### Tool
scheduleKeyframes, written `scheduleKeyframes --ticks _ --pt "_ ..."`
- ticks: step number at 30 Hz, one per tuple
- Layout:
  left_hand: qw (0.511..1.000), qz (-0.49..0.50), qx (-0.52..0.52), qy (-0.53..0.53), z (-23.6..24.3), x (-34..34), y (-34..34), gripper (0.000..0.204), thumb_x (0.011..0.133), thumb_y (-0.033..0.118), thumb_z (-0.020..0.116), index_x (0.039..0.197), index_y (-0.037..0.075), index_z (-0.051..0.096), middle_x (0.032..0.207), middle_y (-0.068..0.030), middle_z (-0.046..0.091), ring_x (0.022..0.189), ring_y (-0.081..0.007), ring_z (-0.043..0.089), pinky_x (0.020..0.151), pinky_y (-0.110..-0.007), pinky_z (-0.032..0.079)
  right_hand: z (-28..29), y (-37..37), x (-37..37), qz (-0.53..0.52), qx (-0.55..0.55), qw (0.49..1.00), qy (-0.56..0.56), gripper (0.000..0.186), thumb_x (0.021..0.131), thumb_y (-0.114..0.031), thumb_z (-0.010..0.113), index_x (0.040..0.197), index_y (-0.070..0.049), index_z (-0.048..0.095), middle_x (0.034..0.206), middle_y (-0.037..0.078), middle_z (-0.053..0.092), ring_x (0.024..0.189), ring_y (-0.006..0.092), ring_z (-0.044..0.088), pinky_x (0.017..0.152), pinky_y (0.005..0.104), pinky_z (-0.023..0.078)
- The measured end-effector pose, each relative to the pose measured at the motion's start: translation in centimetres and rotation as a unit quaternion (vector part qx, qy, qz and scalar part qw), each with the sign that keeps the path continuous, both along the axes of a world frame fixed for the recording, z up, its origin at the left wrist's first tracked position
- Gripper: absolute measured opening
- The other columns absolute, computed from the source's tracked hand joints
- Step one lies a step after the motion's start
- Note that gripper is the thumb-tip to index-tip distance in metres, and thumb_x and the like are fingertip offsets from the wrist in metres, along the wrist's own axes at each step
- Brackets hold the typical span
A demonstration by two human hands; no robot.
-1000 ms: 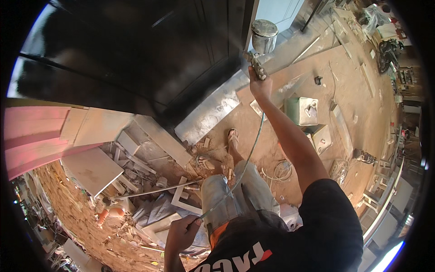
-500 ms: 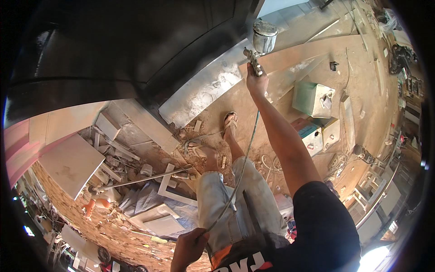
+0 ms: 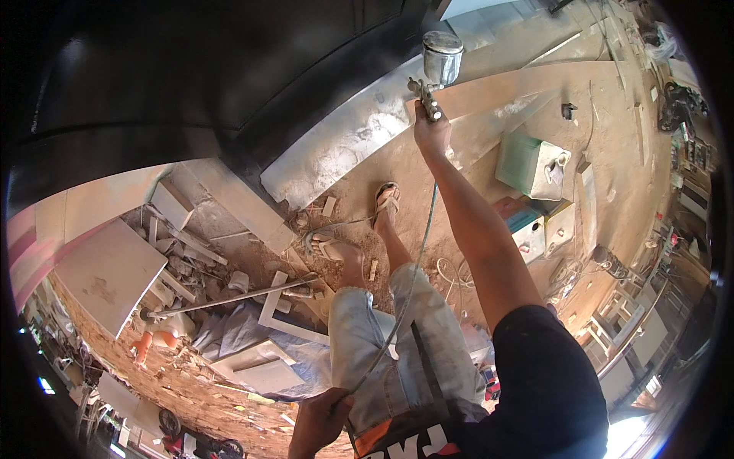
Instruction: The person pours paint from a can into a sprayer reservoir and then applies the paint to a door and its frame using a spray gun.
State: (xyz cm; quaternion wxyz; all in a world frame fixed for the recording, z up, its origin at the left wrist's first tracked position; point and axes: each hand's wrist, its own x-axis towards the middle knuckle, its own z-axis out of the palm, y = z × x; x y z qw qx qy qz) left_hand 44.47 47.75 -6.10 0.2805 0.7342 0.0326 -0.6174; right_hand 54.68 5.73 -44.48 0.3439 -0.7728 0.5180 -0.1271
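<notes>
Plainly, our black shirt (image 3: 547,375) is carrying the boldest writing in view: large white letters (image 3: 434,439) are running along it at the lower edge, partly cut off, with a bit of red showing beside them. We are failing to make out any label on the spray gun (image 3: 426,101), which is looking metallic, worn and smudged. Its silvery cup (image 3: 443,61) is sitting above the body, with dark and whitish stains streaking its lid and side.

Our right hand (image 3: 433,138) is clamping round the gun's handle, arm outstretched, holding it just beside the edge of a big, glossy black panel (image 3: 138,84) and over a pale, dusty board (image 3: 329,153). Its nozzle is facing left. Our left hand (image 3: 317,421) is curling closed around a thin greenish hose (image 3: 414,294), which is slanting up across our faded shorts (image 3: 358,329) toward the right forearm. Below, our 2 sandalled feet (image 3: 386,200) are standing on the dusty ground.
</notes>
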Motion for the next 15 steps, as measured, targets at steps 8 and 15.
scheduleKeyframes --ticks 8,15 --pt "0.996 0.007 -0.043 -0.074 5.8 1.1 2.5 0.027 0.098 0.026 0.061 0.099 0.001 0.070 0.071 -0.0134 0.067 0.063 -0.0225 0.064 0.060 -0.034 0.049 14.6 0.4 3.5 -0.011 -0.007 0.996 -0.089 0.038 0.090 -0.042 0.068 0.101 -0.005 0.068 0.085 0.024 0.069 0.089 0.0441 0.067 0.074 0.0499 0.050" --pt "0.980 -0.057 -0.093 -0.166 12.7 1.6 7.0 0.026 0.099 0.026 0.058 0.108 0.004 0.069 0.087 -0.0242 0.068 0.082 -0.0391 0.069 0.069 -0.043 0.051 32.3 1.8 5.2 0.004 -0.023 0.992 -0.121 0.041 0.091 -0.043 0.069 0.107 -0.006 0.068 0.090 0.024 0.070 0.092 0.0436 0.067 0.075 0.0485 0.050"
